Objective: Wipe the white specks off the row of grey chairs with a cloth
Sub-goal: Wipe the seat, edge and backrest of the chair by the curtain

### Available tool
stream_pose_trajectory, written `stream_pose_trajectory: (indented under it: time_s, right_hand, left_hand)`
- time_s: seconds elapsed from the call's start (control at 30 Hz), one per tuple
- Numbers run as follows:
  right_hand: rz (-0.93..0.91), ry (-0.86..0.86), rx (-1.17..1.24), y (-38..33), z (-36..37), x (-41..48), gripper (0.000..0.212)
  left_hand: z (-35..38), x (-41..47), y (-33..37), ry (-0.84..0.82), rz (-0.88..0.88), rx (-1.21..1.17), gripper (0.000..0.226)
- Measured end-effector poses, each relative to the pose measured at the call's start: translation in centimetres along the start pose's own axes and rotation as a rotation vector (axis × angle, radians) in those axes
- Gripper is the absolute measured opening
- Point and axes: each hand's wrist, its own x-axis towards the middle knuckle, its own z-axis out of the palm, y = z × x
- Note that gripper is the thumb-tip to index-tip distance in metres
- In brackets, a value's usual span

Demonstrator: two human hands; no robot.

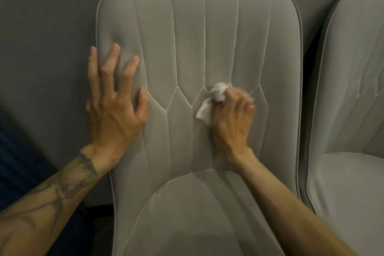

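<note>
Grey chair (207, 37) upholstery is spread across most of the view: a tall padded backrest is seen head-on, edged with pale piping and crossed by light stitched seams (204, 48) that run down and meet in a zigzag at mid-height. Its seat cushion (197, 214) is seen at the bottom of the frame, between the two forearms. A grey wall (47, 48) is seen behind and to the left of the backrest. A second chair (353, 100) of the same kind is set just beside the first on the right, cut off by the frame edge. A tattooed left forearm (62, 189) is stretched in from the lower left. The left hand (114, 106) is laid flat on the left edge of the backrest, fingers spread and nearly straight, with the thumb tip on a seam; nothing is held in its grip. The right hand (232, 118), somewhat blurred, is placed against the middle of the backrest at the zigzag seams. Its grip is closed: the fingers are curled round a small white cloth (212, 100). The cloth is bunched at the fingertips and pressed onto the fabric at the seam junction, and a loose corner is seen trailing below and to the left of the thumb.
</note>
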Motion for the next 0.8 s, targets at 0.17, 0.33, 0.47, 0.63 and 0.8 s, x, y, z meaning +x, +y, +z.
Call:
stream_pose_trajectory:
  time_s: [0.17, 0.33, 0.47, 0.63, 0.8]
  right_hand:
    - [0.259, 0.044, 0.164, -6.5, 1.8, -3.0, 0.027]
    - [-0.165, -0.234, 0.25, -7.4, 1.1, -5.8, 0.029]
    - [0.244, 0.031, 0.083, -2.4, 0.3, -1.0, 0.023]
    - [0.223, -0.336, 0.427, -13.1, 0.7, -6.6, 0.033]
    - [0.114, -0.272, 0.374, -8.5, 0.0, -4.3, 0.026]
  left_hand:
    - [0.0, 0.0, 0.3, 0.01, -0.007, 0.009, 0.056]
    - [0.0, 0.0, 0.1, 0.007, 0.011, 0.006, 0.057]
    - [0.2, 0.0, 0.2, 0.027, -0.002, 0.006, 0.055]
    - [0.3, 0.0, 0.2, 0.055, 0.032, 0.008, 0.055]
    - [0.3, 0.1, 0.3, 0.071, 0.029, 0.001, 0.056]
